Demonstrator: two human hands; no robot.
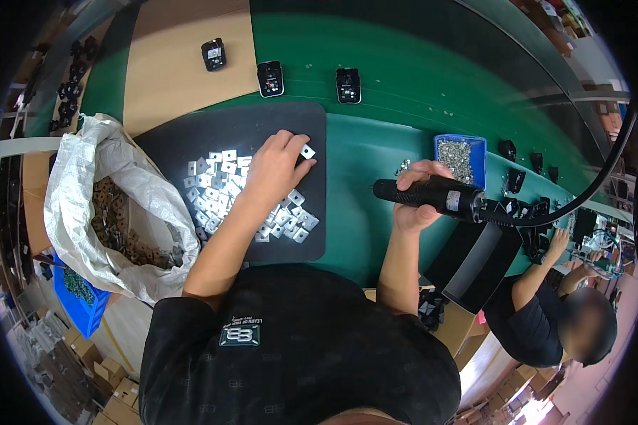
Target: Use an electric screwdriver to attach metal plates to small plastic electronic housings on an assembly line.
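Note:
At the black mat's right part, my left hand [275, 164] has its thumb and fingers closed around a small silver metal plate [308, 151] with a dark hole. Whether anything else lies under those fingers is hidden. Below and left of this hand spreads a loose pile of similar metal plates [220, 185]. My right hand [420, 202] is wrapped around a black electric screwdriver [439, 197], held above the green bench with its tip pointing left. A thick black cable [546, 216] runs from its back end to the upper right.
A blue bin [483, 152] of small metal parts stands beyond the screwdriver. At left gapes a white woven sack [71, 191] holding brown and metal pieces. Several black devices, including one black housing [348, 85], lie along the far side. A co-worker [532, 312] works at right, beside a black box [450, 265].

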